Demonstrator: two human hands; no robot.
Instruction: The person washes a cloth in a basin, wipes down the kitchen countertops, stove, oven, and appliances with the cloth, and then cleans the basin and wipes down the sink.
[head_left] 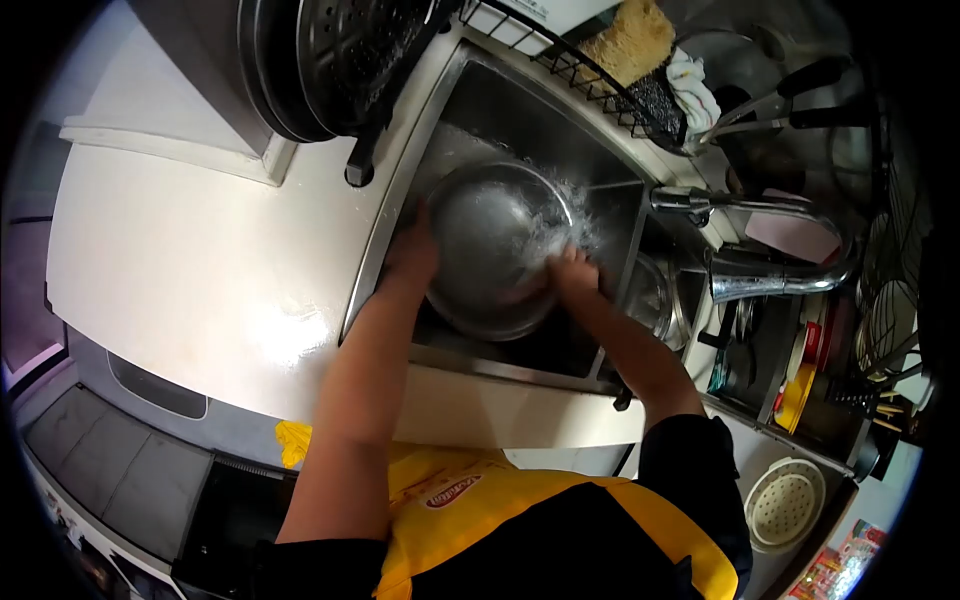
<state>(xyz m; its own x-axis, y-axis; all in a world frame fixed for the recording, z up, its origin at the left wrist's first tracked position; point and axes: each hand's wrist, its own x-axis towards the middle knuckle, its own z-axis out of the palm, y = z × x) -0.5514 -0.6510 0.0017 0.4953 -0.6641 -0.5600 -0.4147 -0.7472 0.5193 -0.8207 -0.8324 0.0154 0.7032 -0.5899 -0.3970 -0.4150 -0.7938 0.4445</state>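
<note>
A round metal bowl [485,235] sits in the steel sink [462,100], with water splashing at its right side. My left hand [412,250] is at the bowl's left rim, its fingers wrapped on the edge. At the right side of the bowl, in the splashing water, is my right hand [575,272]; its fingers are blurred and partly hidden by the water. The chrome faucet [770,285] arches over from the right.
Dark pans [350,70] stand at the upper left beside the white counter [200,270]. Behind the sink, a black rack [560,50] borders a sponge [632,42] and a cloth [692,90]. A colander [785,503] lies lower right.
</note>
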